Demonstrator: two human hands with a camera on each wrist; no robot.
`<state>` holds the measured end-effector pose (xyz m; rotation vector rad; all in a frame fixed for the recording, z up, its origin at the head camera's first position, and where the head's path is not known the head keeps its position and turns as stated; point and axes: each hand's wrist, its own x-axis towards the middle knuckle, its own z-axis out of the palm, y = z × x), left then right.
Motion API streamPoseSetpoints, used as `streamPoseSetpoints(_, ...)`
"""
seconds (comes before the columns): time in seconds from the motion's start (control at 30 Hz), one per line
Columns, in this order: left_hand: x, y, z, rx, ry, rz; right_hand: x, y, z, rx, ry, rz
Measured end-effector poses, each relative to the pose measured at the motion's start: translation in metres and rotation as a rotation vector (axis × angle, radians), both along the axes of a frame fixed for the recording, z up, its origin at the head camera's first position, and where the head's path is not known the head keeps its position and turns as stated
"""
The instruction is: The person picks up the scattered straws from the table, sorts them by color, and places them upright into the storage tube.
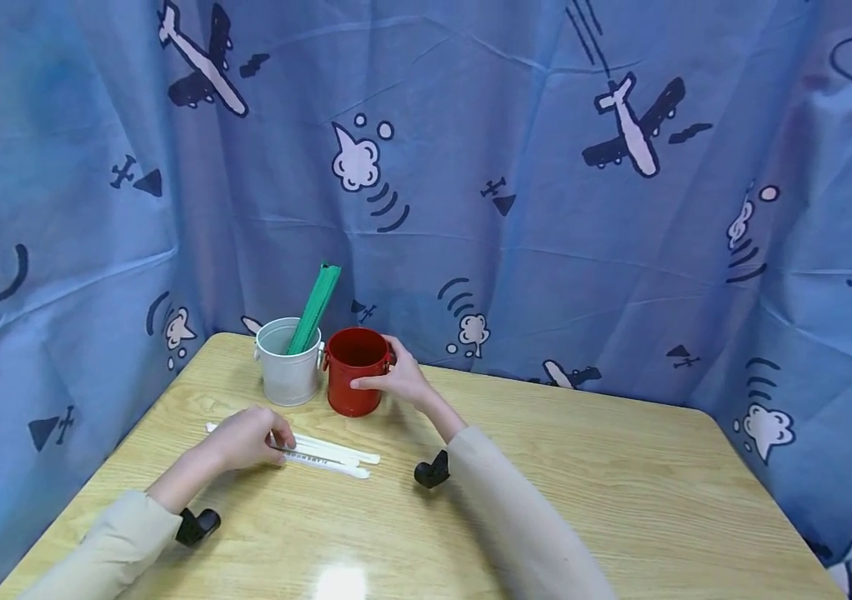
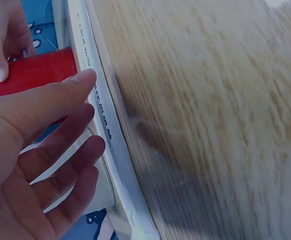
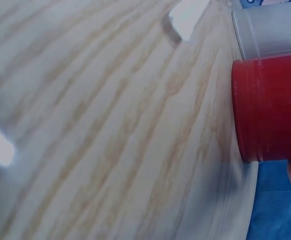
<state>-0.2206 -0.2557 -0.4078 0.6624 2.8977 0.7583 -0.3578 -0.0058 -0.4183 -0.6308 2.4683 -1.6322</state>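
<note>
My right hand [image 1: 400, 379] holds a small red bucket [image 1: 352, 392] on its right side, with the thumb on the near side and the fingers behind. The bucket stands upright on the wooden table beside a white bucket [image 1: 287, 379]. Long green strips [image 1: 313, 312] lean out of the white one. Several slim white sticks [image 1: 332, 454], apparently paper-wrapped and with dark printing, lie in front of the buckets. Over their left part hovers my left hand [image 1: 249, 440]. In the left wrist view its thumb and fingers are bent loosely beside a printed white wrapper [image 2: 103, 110], with a gap between them.
The wooden table [image 1: 621, 483] runs far to the right. A blue curtain [image 1: 433, 167] printed with planes hangs behind its back edge and along both sides. Black wrist devices [image 1: 432, 470] sit under both forearms.
</note>
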Motion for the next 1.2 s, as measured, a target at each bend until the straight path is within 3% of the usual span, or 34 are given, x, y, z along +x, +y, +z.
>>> streamPoseSetpoints(0.23,0.0,0.004,-0.004,-0.042,0.015,0.025,0.028,0.0,0.033,0.025,-0.006,0.023)
streamPoseSetpoints(0.53,0.001,0.007,-0.008,-0.067,0.021,0.012,0.032,0.0,0.035,0.032,-0.009,0.023)
streamPoseSetpoints(0.67,0.001,0.008,-0.009,-0.076,0.021,0.022,0.032,-0.001,0.034,0.031,-0.016,0.021)
streamPoseSetpoints(0.93,0.003,0.006,-0.007,-0.076,0.016,0.031,0.004,0.0,0.004,0.011,-0.018,0.015)
streamPoseSetpoints(1.2,0.0,0.003,0.003,-0.022,0.035,0.04,0.004,0.0,0.002,0.006,-0.014,-0.004)
